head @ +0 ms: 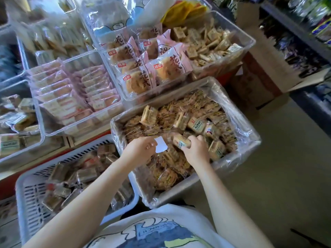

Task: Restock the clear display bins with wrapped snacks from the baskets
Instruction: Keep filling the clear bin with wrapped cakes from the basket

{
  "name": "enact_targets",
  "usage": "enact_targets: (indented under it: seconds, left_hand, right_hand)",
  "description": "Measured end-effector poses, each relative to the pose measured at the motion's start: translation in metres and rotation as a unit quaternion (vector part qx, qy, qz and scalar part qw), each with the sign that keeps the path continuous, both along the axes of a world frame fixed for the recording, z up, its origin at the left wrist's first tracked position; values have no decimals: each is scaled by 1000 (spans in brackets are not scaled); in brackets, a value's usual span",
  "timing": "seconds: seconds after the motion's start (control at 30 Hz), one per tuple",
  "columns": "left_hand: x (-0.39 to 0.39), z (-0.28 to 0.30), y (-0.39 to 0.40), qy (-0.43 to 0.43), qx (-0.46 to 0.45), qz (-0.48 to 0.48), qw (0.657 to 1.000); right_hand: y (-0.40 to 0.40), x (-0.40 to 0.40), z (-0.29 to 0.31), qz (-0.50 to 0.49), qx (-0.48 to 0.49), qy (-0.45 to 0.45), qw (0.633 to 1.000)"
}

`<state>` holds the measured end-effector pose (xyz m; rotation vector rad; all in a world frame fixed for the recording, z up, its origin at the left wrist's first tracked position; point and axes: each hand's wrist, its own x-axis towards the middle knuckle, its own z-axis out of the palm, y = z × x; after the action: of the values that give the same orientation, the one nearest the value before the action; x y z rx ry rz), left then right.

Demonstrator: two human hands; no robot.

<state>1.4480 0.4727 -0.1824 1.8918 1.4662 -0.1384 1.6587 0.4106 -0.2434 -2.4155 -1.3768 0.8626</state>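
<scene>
Both of my hands reach into a plastic-lined basket [249, 145] heaped with small wrapped cracker snacks. My left hand [141, 149] pinches a small white slip of paper [161, 144] over the pile. My right hand [196, 149] grips a wrapped cracker packet [180, 141] just right of the slip. Beyond the basket stand clear display bins: one with pink-wrapped round cakes [148, 68], one with pale wrapped cracker packets [211, 43], one with rows of pink flat packs [71, 90].
A white slotted basket [26, 190] of brown wrapped snacks sits to my left. Another clear bin [42, 136] with mixed packets is at the far left. A cardboard box [256, 81] and dark shelves [304, 42] of goods stand to the right, grey floor [277, 176] below them.
</scene>
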Motion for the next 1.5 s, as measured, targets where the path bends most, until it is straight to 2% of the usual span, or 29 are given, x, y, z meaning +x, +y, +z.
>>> enact_targets:
  seconds: [0.1, 0.17, 0.2, 0.27, 0.33, 0.43, 0.73, 0.87, 1.07, 1.17, 1.3, 1.43, 1.5]
  left_hand:
    - [2, 4, 3, -44, 30, 25, 998]
    - [-1, 11, 3, -148, 4, 104, 984]
    - [-4, 17, 2, -219, -32, 165, 961]
    - [-17, 28, 4, -339, -106, 270, 895]
    - [-38, 39, 6, -400, -121, 313, 853]
    - [-88, 47, 9, -417, -83, 365, 828]
    - [-310, 38, -8, -460, -55, 559, 687]
    - [-402, 41, -12, -402, 21, 588, 701]
    - [-491, 41, 24, -356, 149, 609, 693]
    - [-513, 36, 50, -291, 202, 596, 721]
    - [-530, 17, 79, -211, 247, 569, 756]
    - [-543, 2, 118, -167, 285, 548, 769]
    - [-550, -10, 141, -148, 283, 514, 796]
  right_hand:
    - [9, 0, 29, 14, 108, 49, 993]
    - [19, -7, 52, 62, 149, 66, 985]
    - [24, -14, 63, 89, 162, 72, 980]
    - [34, -37, 82, 132, 183, 84, 971]
    - [43, -69, 95, 172, 198, 94, 961]
    - [58, -128, 102, 232, 210, 107, 944]
    - [108, -351, 90, 359, 162, 92, 915]
    - [138, -448, 76, 380, 176, 54, 907]
    - [184, -528, 62, 379, 138, -40, 914]
    - [187, -541, 46, 402, 100, -69, 907]
    - [185, -543, 36, 379, 102, -85, 916]
    - [186, -544, 32, 368, 111, -103, 917]
    - [186, -546, 31, 366, 117, -108, 917]
